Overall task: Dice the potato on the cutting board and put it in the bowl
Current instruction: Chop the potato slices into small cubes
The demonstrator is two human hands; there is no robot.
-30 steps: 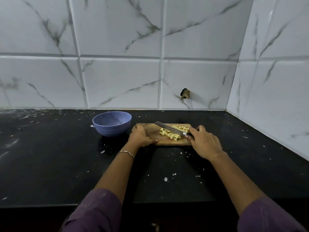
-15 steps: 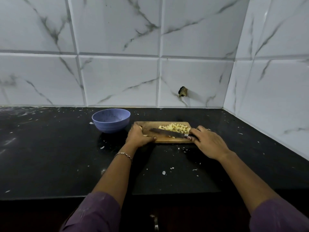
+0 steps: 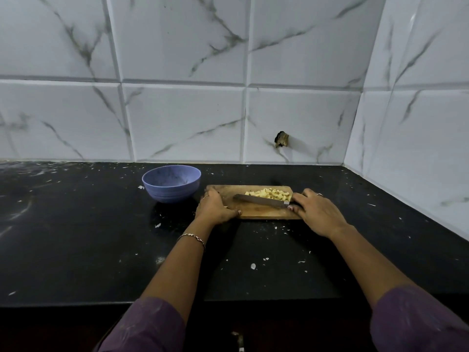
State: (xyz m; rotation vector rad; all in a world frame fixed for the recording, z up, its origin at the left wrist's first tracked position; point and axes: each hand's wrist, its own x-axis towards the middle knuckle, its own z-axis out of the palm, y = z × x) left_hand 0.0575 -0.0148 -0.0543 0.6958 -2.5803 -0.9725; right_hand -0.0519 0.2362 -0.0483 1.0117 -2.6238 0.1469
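A small wooden cutting board (image 3: 256, 212) lies on the black counter. Diced yellow potato pieces (image 3: 270, 194) are heaped along its far right side. My right hand (image 3: 316, 214) grips the handle of a knife (image 3: 258, 200) whose blade lies across the board in front of the pieces, pointing left. My left hand (image 3: 215, 208) grips the board's left end, thumb over the near edge. A blue bowl (image 3: 171, 183) stands just left of the board, with nothing visible inside.
The black counter (image 3: 76, 237) is speckled with white scraps. Marble-look tiled walls (image 3: 182, 123) close the back and right side, meeting in a corner at the right. A small broken stub (image 3: 281, 142) sticks from the back wall.
The knife blade swept from across the potato pieces to the near side of the heap, pushing the pieces toward the board's far edge. My left hand stayed on the board's left end.
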